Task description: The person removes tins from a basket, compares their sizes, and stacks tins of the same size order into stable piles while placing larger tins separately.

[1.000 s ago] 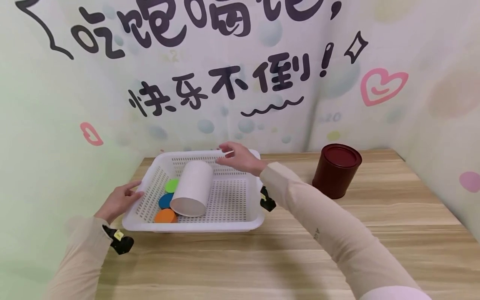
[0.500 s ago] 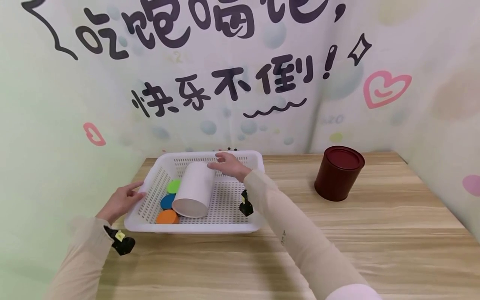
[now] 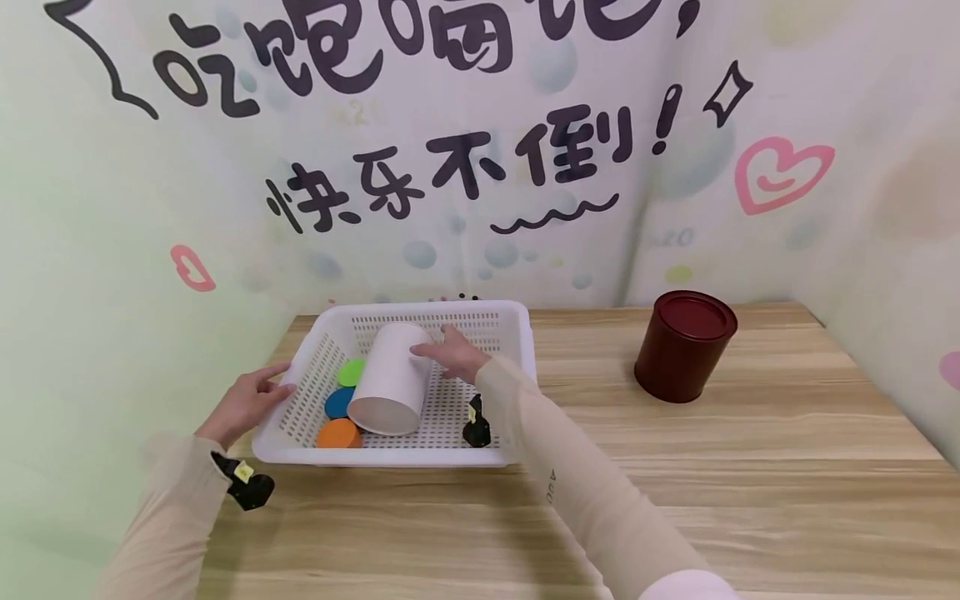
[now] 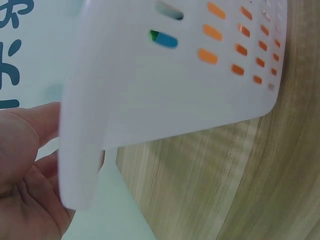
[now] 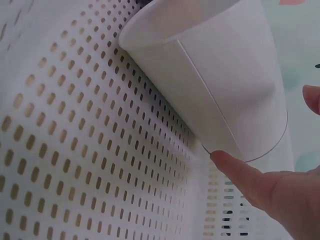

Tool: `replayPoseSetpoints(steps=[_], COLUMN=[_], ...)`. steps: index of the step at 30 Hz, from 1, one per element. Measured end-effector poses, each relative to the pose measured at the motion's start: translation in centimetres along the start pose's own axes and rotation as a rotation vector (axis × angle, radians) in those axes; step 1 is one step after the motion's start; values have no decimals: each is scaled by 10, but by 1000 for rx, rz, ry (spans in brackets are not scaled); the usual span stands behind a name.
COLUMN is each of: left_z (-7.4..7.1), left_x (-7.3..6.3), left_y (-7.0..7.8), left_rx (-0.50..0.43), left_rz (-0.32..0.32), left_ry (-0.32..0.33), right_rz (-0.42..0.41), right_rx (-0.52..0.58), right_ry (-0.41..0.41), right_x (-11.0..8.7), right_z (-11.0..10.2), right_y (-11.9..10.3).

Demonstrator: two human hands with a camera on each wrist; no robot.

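Observation:
A white perforated plastic basket point(image 3: 521, 317) stands on the wooden table. At its left rim my left hand point(image 3: 243, 407) grips the edge; in the left wrist view that hand's point(image 4: 30, 165) fingertips pass behind the rim. A white paper cylinder point(image 3: 393, 375) lies on its side inside, its open end towards me. My right hand point(image 3: 457, 354) reaches over the basket, fingers extended at the cylinder's right side. In the right wrist view, one straight finger point(image 5: 245, 177) has its tip right at the cylinder's far end edge.
Green point(image 3: 351, 372), blue point(image 3: 339, 403) and orange point(image 3: 339, 433) round pieces lie left of the cylinder in the basket. A dark red lidded can point(image 3: 684, 350) stands on the table point(image 3: 750, 483) to the right. A printed cloth backdrop point(image 3: 570, 250) rises behind.
My right hand has moved left and lower into the basket, from its back rim to the cylinder's side. The left hand stays at the rim.

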State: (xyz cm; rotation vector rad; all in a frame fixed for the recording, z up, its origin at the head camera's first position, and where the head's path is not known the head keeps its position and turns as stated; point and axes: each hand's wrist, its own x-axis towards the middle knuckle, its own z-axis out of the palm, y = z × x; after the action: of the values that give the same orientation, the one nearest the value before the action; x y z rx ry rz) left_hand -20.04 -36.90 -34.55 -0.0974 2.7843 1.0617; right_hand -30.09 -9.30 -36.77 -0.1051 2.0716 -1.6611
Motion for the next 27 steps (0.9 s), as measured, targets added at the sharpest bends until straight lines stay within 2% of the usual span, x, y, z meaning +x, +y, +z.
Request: replayPoseSetpoints(steps=[4,10,15,21,27], left_z=[0,-2,-2,-1,0], left_x=[0,1,0,1,1], left_y=[0,-1,0,1,1], left_rx=[0,10,6,11,4], left_rz=[-1,3,-3,-15,-14], left_ry=[2,14,10,15,22], right_rz=[10,-9,19,34,51], right_rx=[16,-35,-43,-28,-21], right_ry=[-37,-132,-194,-194,-133], right_x=[2,2,2,5,8], right_z=[2,4,3,1,0], right_y=[1,2,4,9,14])
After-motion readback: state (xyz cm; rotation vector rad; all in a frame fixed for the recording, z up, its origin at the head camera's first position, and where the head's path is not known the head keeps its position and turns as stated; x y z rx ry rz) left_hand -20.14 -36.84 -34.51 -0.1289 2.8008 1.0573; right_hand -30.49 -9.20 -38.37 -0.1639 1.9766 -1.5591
